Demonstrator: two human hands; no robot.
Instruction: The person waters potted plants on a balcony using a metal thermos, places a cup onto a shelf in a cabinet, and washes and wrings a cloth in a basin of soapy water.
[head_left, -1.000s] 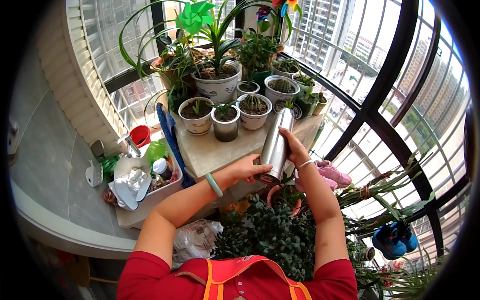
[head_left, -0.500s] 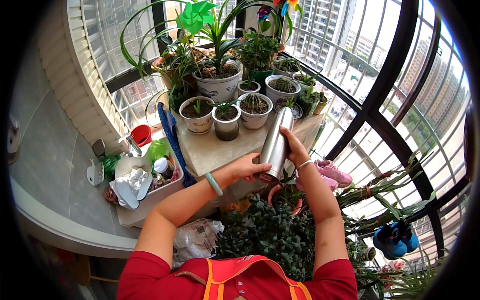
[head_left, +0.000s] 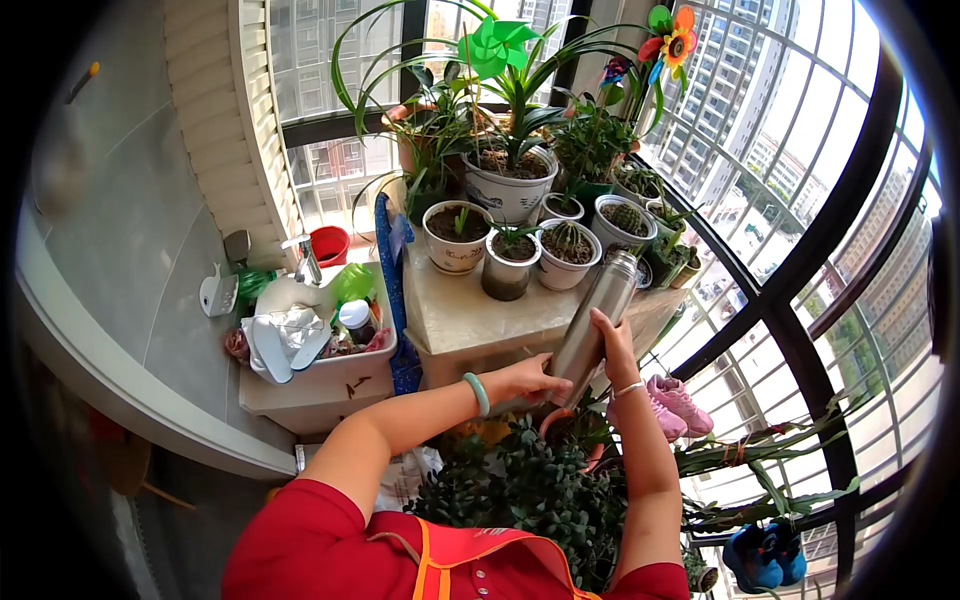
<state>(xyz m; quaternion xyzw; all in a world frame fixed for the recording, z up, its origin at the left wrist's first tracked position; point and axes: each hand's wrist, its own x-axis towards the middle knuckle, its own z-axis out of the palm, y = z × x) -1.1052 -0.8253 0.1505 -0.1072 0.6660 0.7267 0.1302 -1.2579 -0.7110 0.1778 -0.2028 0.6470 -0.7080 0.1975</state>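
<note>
A stainless steel thermos flask [head_left: 592, 325] slants in front of the table, its top end up and to the right. My right hand [head_left: 614, 345] wraps round its body from the right, a white bangle at the wrist. At the lower end, my left hand [head_left: 535, 379] closes on the flask from the left, with a green bangle at the wrist. Just beyond the flask's top stand a small potted cactus [head_left: 568, 243] and another cactus pot [head_left: 622, 220]. Below the hands spreads a dark leafy plant [head_left: 520, 490].
Several potted plants crowd the stone-topped table [head_left: 450, 315]. To the left, a white sink [head_left: 375, 357] holds slippers [head_left: 270, 347], bottles and bags, with a red bucket [head_left: 329, 246] behind. Pink shoes [head_left: 680, 405] and blue shoes [head_left: 765, 557] hang by the barred window at right.
My view has swung left, so the table and plants appear farther right and lower. The flask stays in both hands, and its underside shows less than before.
</note>
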